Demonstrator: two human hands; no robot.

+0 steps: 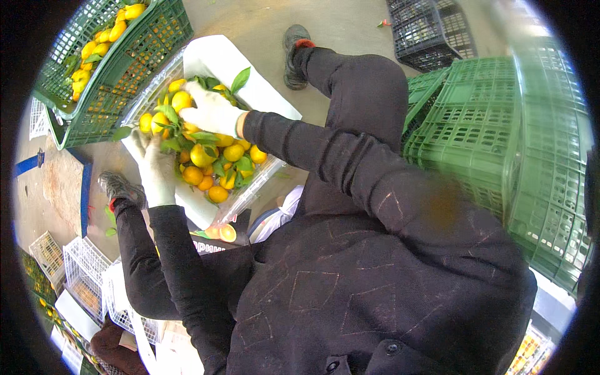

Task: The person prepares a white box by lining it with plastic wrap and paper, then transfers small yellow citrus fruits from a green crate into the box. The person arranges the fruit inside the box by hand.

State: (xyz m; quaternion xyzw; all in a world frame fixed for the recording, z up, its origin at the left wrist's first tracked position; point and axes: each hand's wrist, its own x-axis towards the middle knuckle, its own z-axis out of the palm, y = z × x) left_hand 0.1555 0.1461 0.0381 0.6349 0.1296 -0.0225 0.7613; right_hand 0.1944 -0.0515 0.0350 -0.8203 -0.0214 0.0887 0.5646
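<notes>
My left hand [158, 171], in a white glove, reaches over the left side of a clear plastic crate [255, 185] of yellow-orange citrus fruits with green leaves. Its fingertips touch leaves and fruit at the edge of the pile; whether they grip anything cannot be told. In another white glove, my right hand [213, 108] lies over the upper part of the pile, with thumb and fingers around a yellow citrus fruit [181, 100]. White paper liner [229, 58] sticks out beyond the crate's walls. More leafy fruits [201, 155] lie below both hands, partly covered by them.
A green plastic crate [126, 75] with yellow fruits stands at upper left. Green crates [478, 126] are stacked at right, beside a black crate [429, 33]. White wire-like baskets [84, 267] stand lower left. A printed box [225, 234] is below the fruit crate.
</notes>
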